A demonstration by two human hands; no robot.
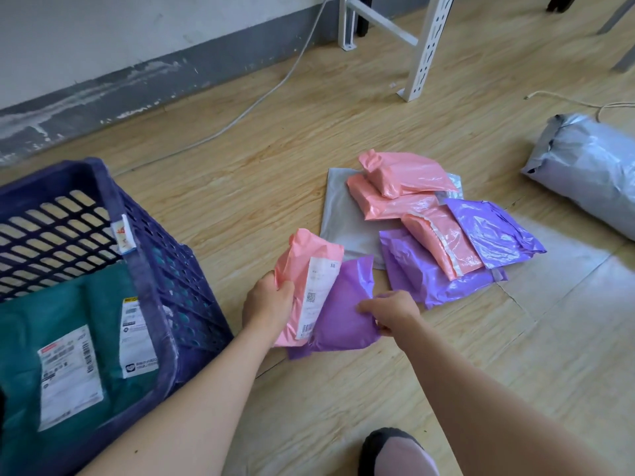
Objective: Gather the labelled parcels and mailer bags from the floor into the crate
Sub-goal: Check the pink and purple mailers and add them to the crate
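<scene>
Your left hand (pixel 268 302) grips a labelled pink mailer bag (pixel 299 254) while your right hand (pixel 391 314) pinches a purple mailer bag (pixel 343 316) beside the blue crate (pixel 192 297).

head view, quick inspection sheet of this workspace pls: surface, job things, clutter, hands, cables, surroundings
surface: wood-look floor
job's things: blue crate holds labelled teal bags; pile of mailers, pink, purple and grey, on the floor; big grey parcel lies apart at right
clutter: nothing seen
grippers: left hand grips a labelled pink mailer; right hand pinches a purple mailer
cables: white cable runs across the floor from the wall; pale cord near the big grey parcel
surroundings: white rack legs, wall, shoe at bottom edge
</scene>
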